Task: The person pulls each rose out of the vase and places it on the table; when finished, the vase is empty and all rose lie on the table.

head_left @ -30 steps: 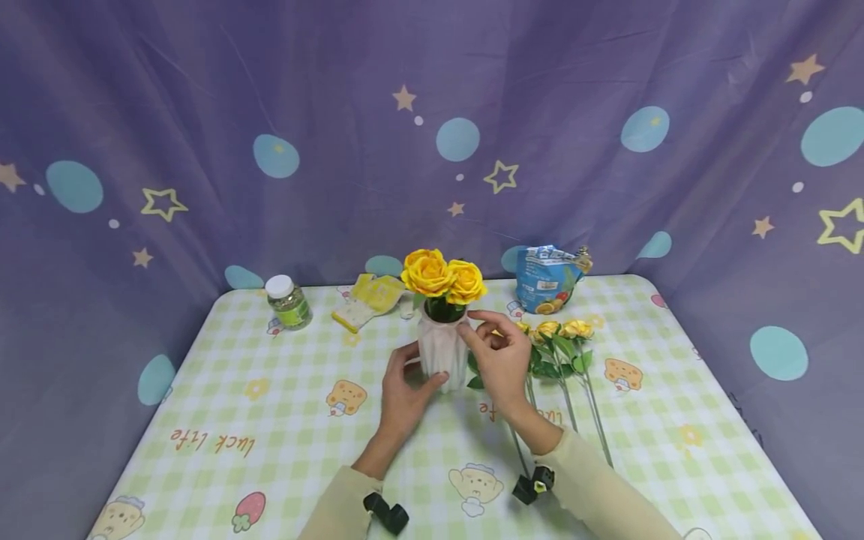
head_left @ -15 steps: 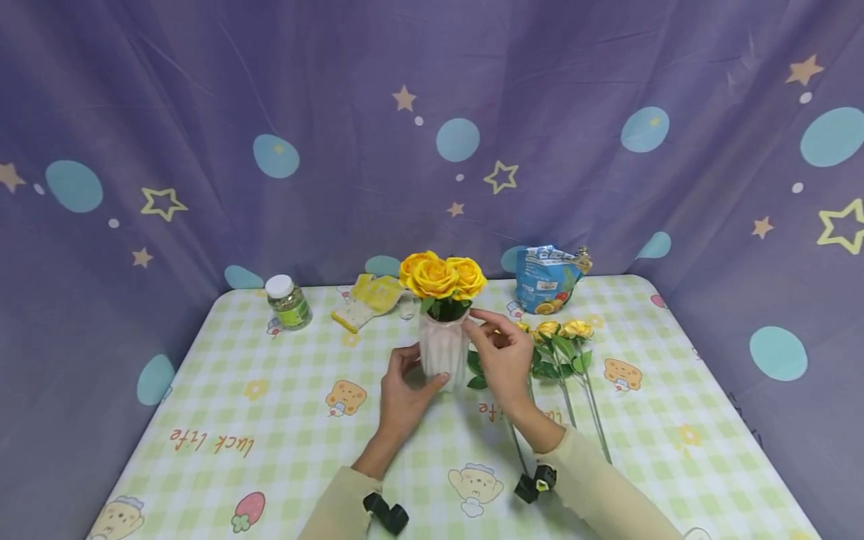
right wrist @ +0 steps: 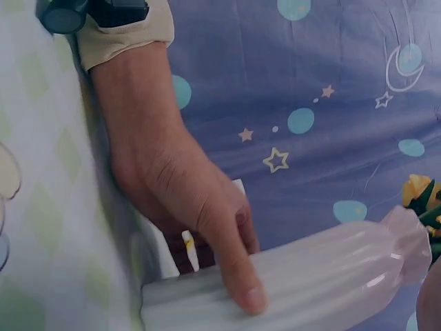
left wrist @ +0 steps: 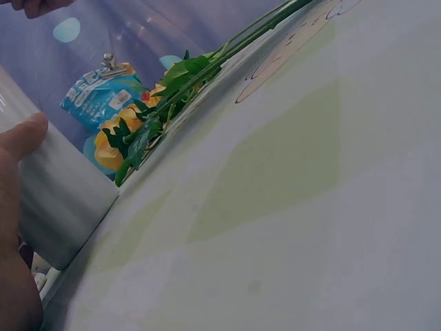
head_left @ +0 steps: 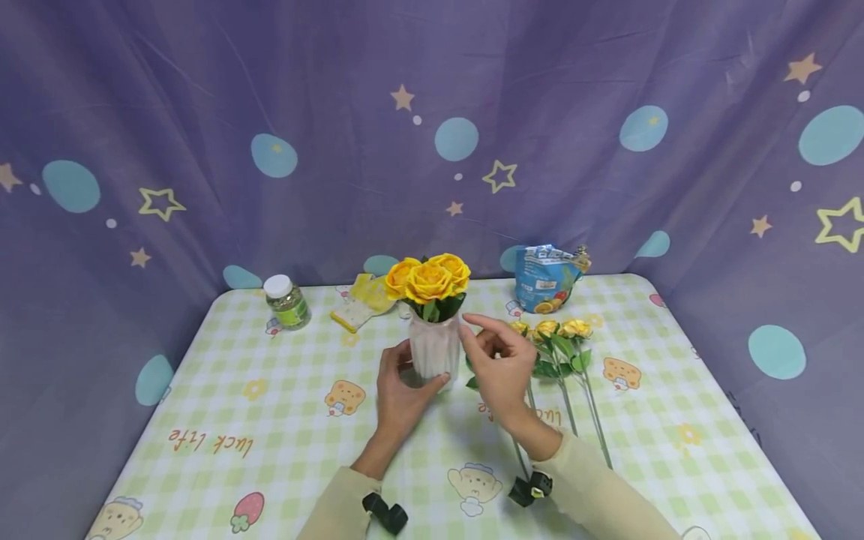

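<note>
A pale pink-white fluted vase (head_left: 435, 349) stands on the table with yellow artificial roses (head_left: 430, 281) in its mouth. My left hand (head_left: 403, 386) grips its lower body, thumb in front and fingers round the left side; the right wrist view shows this left hand (right wrist: 207, 200) with its thumb laid along the vase (right wrist: 310, 283). My right hand (head_left: 499, 364) is beside the rim, fingers bent and thumb and forefinger spaced apart, with nothing between them. Several more yellow roses (head_left: 556, 330) on long stems lie right of the vase, partly behind the right hand.
A white-capped jar (head_left: 288, 302) stands at the back left. Near it lies a yellow-and-white patterned thing (head_left: 364, 301). A blue pouch (head_left: 548, 279) with a metal clip stands at the back right, before a purple curtain (head_left: 337, 150).
The vase has shifted slightly left, and its roses have turned, bringing a third bloom into sight. My right fingertips have come off the rim; my left hand keeps its grip.
</note>
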Available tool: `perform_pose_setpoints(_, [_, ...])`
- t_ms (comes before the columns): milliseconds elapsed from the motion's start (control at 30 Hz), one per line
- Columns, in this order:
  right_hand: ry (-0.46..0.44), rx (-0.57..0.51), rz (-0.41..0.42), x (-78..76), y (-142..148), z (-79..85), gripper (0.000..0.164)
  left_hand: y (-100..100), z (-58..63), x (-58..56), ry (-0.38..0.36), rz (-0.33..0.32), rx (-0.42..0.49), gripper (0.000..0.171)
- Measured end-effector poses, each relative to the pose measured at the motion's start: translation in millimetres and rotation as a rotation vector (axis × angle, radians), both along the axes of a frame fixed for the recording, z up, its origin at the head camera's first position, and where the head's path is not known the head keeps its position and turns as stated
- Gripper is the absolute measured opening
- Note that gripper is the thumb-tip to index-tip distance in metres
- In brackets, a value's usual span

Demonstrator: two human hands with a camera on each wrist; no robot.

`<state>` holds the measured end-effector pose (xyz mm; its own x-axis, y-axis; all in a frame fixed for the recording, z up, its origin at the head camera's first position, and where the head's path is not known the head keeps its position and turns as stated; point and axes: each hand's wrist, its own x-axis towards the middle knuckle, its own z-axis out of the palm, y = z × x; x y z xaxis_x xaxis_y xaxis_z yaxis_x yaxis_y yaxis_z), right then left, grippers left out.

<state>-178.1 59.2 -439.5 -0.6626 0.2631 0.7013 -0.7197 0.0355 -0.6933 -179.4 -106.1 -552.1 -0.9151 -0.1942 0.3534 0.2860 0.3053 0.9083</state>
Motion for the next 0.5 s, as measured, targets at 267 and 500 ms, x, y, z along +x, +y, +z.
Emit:
perform_pose_setpoints(267, [0.029,0.028,0.030,0.9,-14,8.6,0.014,-2,1.0,1.8,-0.025,0.015,-0.021,0.081])
perform_pose_setpoints(500, [0.054,0.020,0.057,0.2,-22,13.0,0.012,-3,1.9,1.8,-0.045,0.020,-0.007,0.083])
